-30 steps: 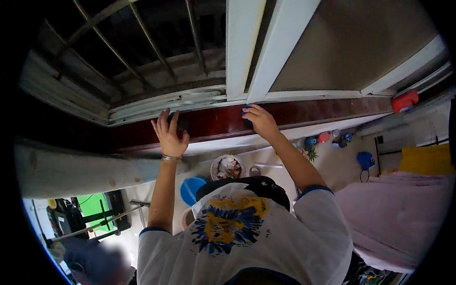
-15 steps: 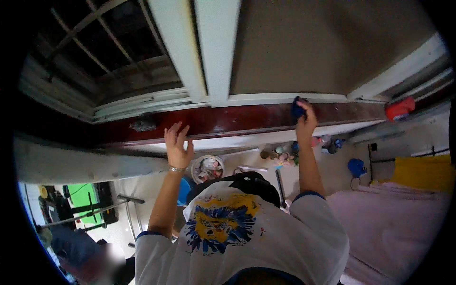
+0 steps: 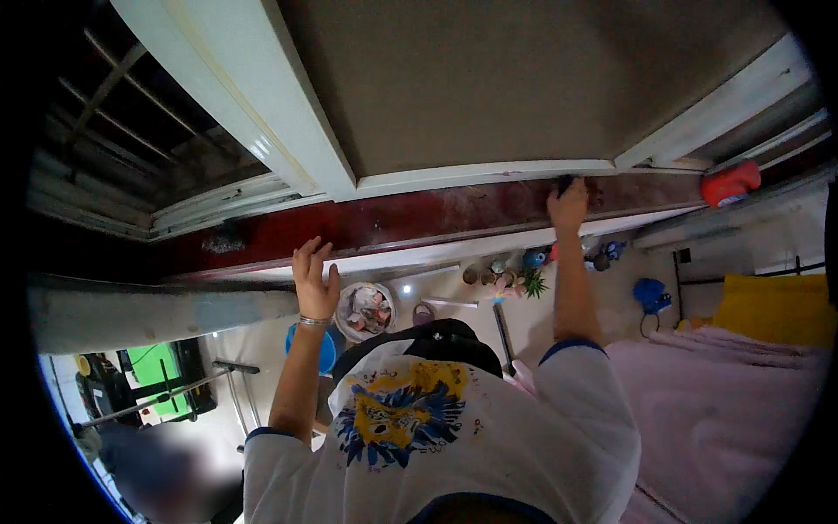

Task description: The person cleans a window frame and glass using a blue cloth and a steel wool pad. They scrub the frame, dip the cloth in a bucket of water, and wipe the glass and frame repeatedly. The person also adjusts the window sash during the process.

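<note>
A dark red window sill (image 3: 436,217) with dusty, pale smears runs across beneath a white-framed window. On its right part my right hand (image 3: 569,210) presses a dark blue cloth (image 3: 566,183) down close to the lower window frame. Most of that cloth is hidden under my fingers. At the sill's front edge, further left, my left hand (image 3: 316,281) is open and holds nothing, its fingers stretched out over the edge. A greyish crumpled clump (image 3: 223,239) lies on the sill to the left of this hand.
A red bottle (image 3: 731,184) lies at the sill's right end. Below stand a lined bin (image 3: 343,334) with rubbish, a blue basin (image 3: 328,354), and several pots with a green plant (image 3: 534,283). Pink bedding (image 3: 716,419) spreads at right; a person (image 3: 166,463) is at lower left.
My right hand has slid rightward along the sill with the cloth, now palm down. My left hand has stayed at the front edge, further from the clump. The view has shifted right.
</note>
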`<act>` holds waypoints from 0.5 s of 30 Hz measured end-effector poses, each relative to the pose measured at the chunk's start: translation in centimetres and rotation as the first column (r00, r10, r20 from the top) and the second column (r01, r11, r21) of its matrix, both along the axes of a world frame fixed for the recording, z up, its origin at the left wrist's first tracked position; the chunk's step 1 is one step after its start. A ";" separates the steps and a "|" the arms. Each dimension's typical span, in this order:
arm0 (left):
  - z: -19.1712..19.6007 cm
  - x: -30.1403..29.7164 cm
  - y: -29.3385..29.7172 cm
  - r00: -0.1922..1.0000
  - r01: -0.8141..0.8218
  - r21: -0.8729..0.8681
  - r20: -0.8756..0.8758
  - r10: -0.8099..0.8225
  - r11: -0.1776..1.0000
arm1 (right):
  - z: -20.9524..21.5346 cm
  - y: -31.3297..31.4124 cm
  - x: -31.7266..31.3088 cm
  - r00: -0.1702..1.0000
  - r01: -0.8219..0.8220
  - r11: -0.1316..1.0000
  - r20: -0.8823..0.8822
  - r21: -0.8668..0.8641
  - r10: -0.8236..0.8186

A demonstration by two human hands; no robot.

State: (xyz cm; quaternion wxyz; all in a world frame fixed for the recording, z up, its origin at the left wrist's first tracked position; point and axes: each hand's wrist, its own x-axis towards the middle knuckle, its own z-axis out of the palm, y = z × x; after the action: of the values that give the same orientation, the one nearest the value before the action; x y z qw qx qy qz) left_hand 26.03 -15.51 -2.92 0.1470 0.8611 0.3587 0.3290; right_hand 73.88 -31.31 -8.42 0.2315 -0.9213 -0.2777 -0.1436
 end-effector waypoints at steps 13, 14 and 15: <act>0.1 0.7 -2.7 0.999 -0.038 -0.013 -0.013 0.038 0.999 | 3.2 7.4 -20.0 0.851 -0.451 0.850 -0.156 0.272 0.502; 0.1 0.4 -2.8 0.999 -0.042 -0.010 -0.005 0.042 0.999 | 3.6 6.1 -18.3 0.819 -0.454 0.817 -0.195 0.355 0.540; -0.1 0.1 -3.0 0.999 -0.051 -0.008 0.004 0.051 0.999 | 4.0 4.9 -16.4 0.846 -0.460 0.799 -0.082 0.387 0.527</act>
State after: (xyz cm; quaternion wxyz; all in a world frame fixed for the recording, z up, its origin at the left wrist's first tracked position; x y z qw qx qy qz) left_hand 26.15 -18.51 -2.99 0.1426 0.8505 0.3814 0.3330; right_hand 57.46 -26.40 -4.38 0.4470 -0.7687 -0.4558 -0.0389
